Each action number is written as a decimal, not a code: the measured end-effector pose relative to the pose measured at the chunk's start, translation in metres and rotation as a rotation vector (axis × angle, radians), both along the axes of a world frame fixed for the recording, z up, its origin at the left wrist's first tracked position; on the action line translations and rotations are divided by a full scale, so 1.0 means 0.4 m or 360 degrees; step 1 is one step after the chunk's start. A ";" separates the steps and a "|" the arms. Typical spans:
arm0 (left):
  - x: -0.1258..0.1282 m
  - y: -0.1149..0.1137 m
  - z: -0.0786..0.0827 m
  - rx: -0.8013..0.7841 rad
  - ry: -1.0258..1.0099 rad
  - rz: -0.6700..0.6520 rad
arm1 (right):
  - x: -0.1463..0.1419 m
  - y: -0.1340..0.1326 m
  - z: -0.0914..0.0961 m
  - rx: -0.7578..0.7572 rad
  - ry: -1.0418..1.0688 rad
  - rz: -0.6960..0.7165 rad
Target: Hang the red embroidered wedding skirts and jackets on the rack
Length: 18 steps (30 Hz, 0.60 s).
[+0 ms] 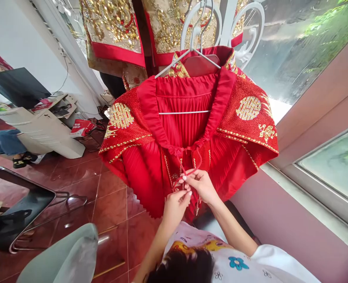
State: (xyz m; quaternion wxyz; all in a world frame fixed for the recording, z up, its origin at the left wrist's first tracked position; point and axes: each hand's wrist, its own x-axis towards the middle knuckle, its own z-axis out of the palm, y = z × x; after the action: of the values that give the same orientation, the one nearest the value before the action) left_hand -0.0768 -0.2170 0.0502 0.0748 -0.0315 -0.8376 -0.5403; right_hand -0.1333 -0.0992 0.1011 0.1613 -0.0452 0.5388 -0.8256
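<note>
A red pleated skirt (144,169) with gold bead trim and round gold emblems hangs in front of me on a white wire hanger (174,64). From the gathered middle of its waistband (174,150) comes a thin red drawstring (200,160), crossed in a loop. My right hand (202,186) pinches the drawstring where it crosses. Close below and to the left, my left hand (176,204) has its thumb and fingers pressed together on the cord. The fingertips of both hands nearly touch, and the cord's ends are partly hidden by them.
Gold-sequined garments (115,27) hang behind the skirt on a white scrolled rack (258,23). A window frame (318,102) stands at the right. On the left are a black chair (35,200), a pale chair (61,255), a white desk (44,131) and a seated person's legs (7,141).
</note>
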 end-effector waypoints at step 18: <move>-0.167 -0.004 0.069 0.1187 0.0153 -0.0712 | 0.004 0.039 0.033 -0.1011 -0.0772 0.0243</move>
State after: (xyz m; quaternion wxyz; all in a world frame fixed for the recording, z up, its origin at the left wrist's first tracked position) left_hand -0.1436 -0.2186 0.0779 0.0010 -0.2081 -0.5533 -0.8066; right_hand -0.1315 -0.0835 0.1144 0.3227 0.0634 0.1983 -0.9233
